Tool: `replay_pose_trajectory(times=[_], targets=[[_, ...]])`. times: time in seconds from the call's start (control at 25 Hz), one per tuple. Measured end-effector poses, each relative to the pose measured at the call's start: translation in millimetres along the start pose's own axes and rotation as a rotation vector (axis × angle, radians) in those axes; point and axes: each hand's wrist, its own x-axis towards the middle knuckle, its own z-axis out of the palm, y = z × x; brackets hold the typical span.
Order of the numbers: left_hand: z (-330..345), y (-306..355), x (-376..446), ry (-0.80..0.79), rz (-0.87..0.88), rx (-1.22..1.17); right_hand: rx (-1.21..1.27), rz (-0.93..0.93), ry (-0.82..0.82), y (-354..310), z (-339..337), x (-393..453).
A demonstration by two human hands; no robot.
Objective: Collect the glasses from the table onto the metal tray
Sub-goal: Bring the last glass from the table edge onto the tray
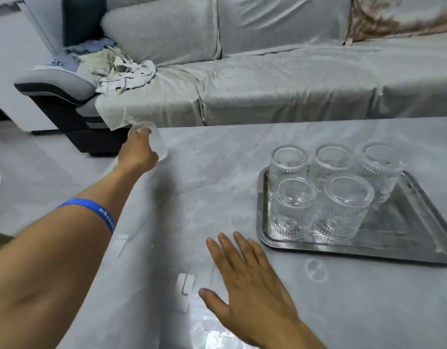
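Clear ribbed glass is the material of the last glass point(152, 139), and it sits at the far left corner of the table point(217, 197), well apart from the metal tray point(418, 230) on the right side. In the head view, the left hand point(138, 153) is stretched far out and is closed around this glass, fingers wrapped on its side. The glass is tilted with its rim toward the sofa point(267, 84), so its long axis leans away from the person. I cannot tell if it touches the table or is already lifted.

The right hand point(247, 280) lies flat and open on the table, just beside the near left corner of the tray, holding nothing. It is the nearer hand to the tray.

Five glasses point(323, 192) stand upright on the left part of the tray, close together; the right part is bare. I judge the coming move must carry the glass rightward, to that free part.
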Motion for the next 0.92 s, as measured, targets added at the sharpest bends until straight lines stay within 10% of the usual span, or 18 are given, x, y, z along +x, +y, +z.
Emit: replay_pose_trajectory(times=[0.24,0.6,0.92], targets=[[-14,16,-60,0.239,0.063,-0.143,0.213,0.045,-0.002,4,-6,-4],[-74,160,-286,0.398,0.697,-0.739,1.722,0.428,0.248,39,-184,-34],[-47,222,-329,0.038,0.774,-0.901,1.515,0.754,0.720,114,-208,-86]])
